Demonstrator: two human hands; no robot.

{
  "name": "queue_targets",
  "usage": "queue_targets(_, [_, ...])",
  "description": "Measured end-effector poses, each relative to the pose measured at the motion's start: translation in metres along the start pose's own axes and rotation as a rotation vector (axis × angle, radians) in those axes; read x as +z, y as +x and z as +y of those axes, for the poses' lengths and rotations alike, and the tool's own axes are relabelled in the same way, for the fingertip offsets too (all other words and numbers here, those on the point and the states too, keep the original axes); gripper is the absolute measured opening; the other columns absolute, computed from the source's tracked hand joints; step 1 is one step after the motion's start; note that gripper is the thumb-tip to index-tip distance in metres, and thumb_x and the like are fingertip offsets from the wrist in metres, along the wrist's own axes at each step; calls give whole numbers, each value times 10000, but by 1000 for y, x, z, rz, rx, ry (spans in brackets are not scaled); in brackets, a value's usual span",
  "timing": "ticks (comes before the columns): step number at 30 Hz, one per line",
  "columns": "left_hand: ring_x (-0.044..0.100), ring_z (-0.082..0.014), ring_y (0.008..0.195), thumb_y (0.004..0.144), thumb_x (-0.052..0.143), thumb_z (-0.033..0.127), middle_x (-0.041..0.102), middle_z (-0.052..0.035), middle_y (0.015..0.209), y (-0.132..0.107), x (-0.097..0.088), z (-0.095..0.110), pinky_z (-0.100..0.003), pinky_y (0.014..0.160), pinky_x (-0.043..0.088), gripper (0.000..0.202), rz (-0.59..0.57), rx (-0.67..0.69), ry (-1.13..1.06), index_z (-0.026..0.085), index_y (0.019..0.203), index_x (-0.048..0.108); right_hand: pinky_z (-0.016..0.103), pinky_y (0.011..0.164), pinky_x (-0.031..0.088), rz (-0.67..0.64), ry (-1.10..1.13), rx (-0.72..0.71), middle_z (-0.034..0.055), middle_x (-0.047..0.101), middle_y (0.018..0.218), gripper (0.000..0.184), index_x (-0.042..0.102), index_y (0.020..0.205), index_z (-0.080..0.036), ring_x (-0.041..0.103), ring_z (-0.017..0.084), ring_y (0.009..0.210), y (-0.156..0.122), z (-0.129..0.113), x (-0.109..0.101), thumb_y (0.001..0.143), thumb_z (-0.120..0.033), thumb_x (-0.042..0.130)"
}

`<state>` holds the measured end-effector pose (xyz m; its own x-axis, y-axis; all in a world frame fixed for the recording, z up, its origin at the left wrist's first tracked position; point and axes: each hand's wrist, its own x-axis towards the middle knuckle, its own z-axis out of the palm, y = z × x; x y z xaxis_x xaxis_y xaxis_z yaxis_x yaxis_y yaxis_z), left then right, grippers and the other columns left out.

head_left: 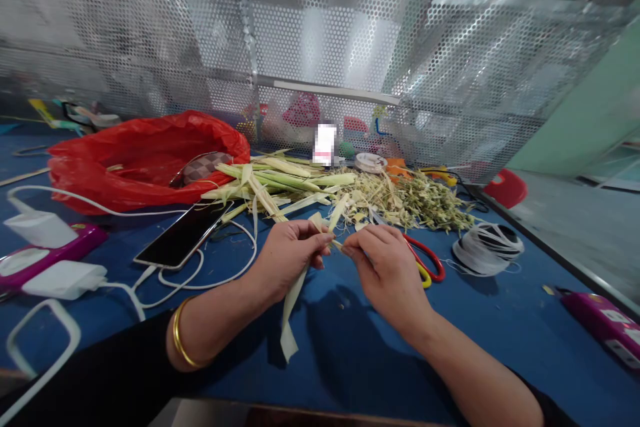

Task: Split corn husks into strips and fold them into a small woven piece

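Observation:
Pale strips that look like corn husk (293, 313) are pinched in my left hand (287, 257), with one long end hanging down toward the table. The fingers of my right hand (387, 273) close on a thin end of the same husk, a short way to the right. Scissors with red and yellow handles (434, 263) lie just behind my right hand, partly covered by it. Beyond both hands spreads a pile of green and pale husk leaves (285, 180). Some of the strip is hidden by my fingers.
A red plastic bag (150, 153) stands at the back left, near a phone (185, 233) with white cables. Shredded husk (373, 197), dried sprigs (430, 200) and a spool of white cord (487, 250) lie to the right. A perforated metal screen (325, 40) rises behind.

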<state>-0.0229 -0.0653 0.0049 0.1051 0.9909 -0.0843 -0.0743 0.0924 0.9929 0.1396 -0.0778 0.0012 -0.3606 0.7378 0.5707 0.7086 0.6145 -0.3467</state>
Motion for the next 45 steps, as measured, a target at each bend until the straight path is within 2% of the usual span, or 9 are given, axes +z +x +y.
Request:
queue_targets(6, [497,-58,429,632,750,298,588,12,566,2,-2,-1,-185,461,418,219,8,-16,-24,117,671,634,315,769,349,16,-5,-11,5,580,697,183,539,722,-200,516,157,702,0,-1,0,892,-173,476])
queue_targets(12, [508,-74,444,745,657,312,586,11,589,6,-8,2,-200,467,436,185,-111,-161,-157,131,777,635,313,780,341,35,-16,16,0,606,719,156,561,740,-194,535,150,716,1,4,3,880,-162,500])
queue_targets(15, [524,-86,469,793,591,366,650,-30,704,6,-10,3,-194,424,398,249,-151,-182,-152,141,885,646,314,771,342,37,-5,25,0,602,697,159,566,721,-192,536,150,701,1,4,4,868,-165,511])
queue_targets(17, [501,-69,465,765,630,386,660,-40,734,6,-10,3,-170,393,341,267,-149,-158,-97,133,846,651,316,773,342,19,32,35,-3,593,675,166,580,710,-192,530,148,687,1,4,4,864,-185,520])
queue_targets(20, [457,-43,450,706,698,355,642,-22,691,4,-9,2,-151,377,282,243,-130,-111,-4,120,745,649,295,715,358,-33,215,172,7,610,701,186,628,731,-196,525,150,694,2,4,6,868,-276,529])
queue_targets(24, [443,-41,441,725,668,354,623,-6,627,0,-5,0,-152,387,291,239,-155,-77,69,124,666,643,259,612,360,-139,747,552,9,600,694,258,649,753,-177,498,134,642,5,7,12,817,-415,573])
queue_targets(28, [422,-47,417,721,656,317,604,3,557,-4,-1,-3,-159,375,292,213,-219,-94,114,132,617,641,248,594,343,-93,1100,728,-29,515,582,267,563,601,-172,449,106,575,5,9,16,679,-386,702])
queue_targets(35, [404,-47,387,698,655,250,611,0,527,-3,0,-6,-171,384,314,165,-233,-136,153,137,582,622,246,556,300,72,1035,717,-49,444,505,281,497,522,-176,374,91,533,3,9,25,652,-322,698])
queue_targets(45, [461,-65,418,778,582,350,642,-35,610,-4,0,0,-169,371,334,258,-246,-237,23,125,676,654,235,504,278,-21,1015,747,-52,438,464,375,487,509,-173,339,73,475,6,12,19,664,-439,700])
